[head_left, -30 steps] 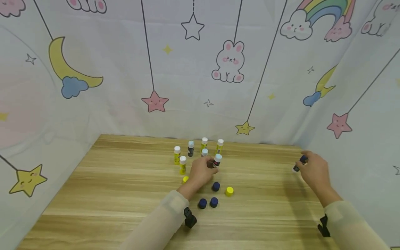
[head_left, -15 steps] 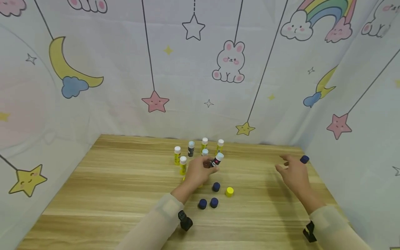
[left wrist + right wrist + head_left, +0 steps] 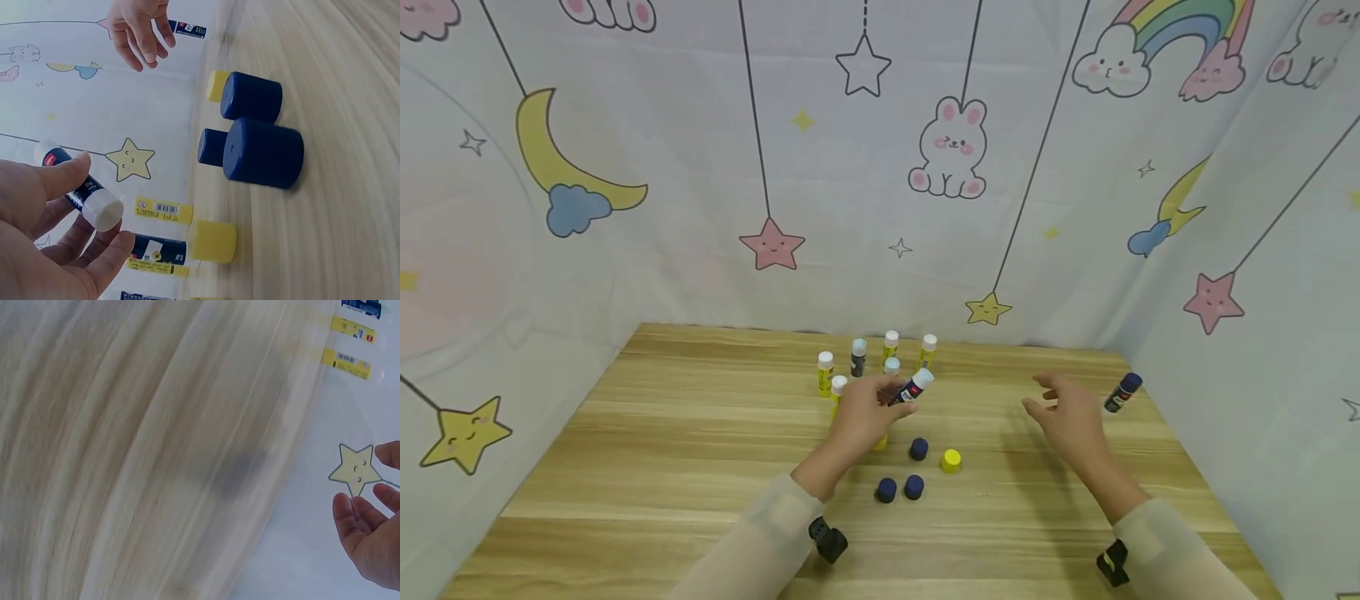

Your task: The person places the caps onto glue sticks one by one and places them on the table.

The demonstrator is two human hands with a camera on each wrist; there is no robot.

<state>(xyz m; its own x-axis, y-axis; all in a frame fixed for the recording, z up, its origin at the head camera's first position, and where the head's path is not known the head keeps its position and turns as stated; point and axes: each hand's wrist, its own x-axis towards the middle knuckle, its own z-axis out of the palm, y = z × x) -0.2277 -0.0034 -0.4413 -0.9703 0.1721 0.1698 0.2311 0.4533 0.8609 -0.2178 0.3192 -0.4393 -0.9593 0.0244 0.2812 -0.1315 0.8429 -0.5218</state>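
Light wood-grain tabletop (image 3: 662,467) ran back to a white cloth (image 3: 700,125) hung behind & at the sides, printed w/ stars, moons, a bunny, clouds & a rainbow. A yellow cap (image 3: 951,461) sat on the tabletop, out in the open. Three navy caps (image 3: 913,486) stood near it on its L, two of them closer to the person. A second yellow cap (image 3: 212,240) was further L of it, part-hidden by the hand in the head view. Behind & L of the yellow cap was a loose grp of upright sticks: four yellow glue sticks (image 3: 826,373) w/ white tops, a dark glue stick (image 3: 858,358) w/ pale top, plus one mostly hidden, prob. dark too. A capped navy glue stick (image 3: 1122,393) stood well off to its R.

Left hand (image 3: 863,414), L of & above the yellow cap, pinched a navy glue stick (image 3: 913,388), white at both ends, tilted b/w thumb & fingers. Right hand (image 3: 1071,417) hung in air R of the yellow cap, fingers loosely bent, thumb apart from them.
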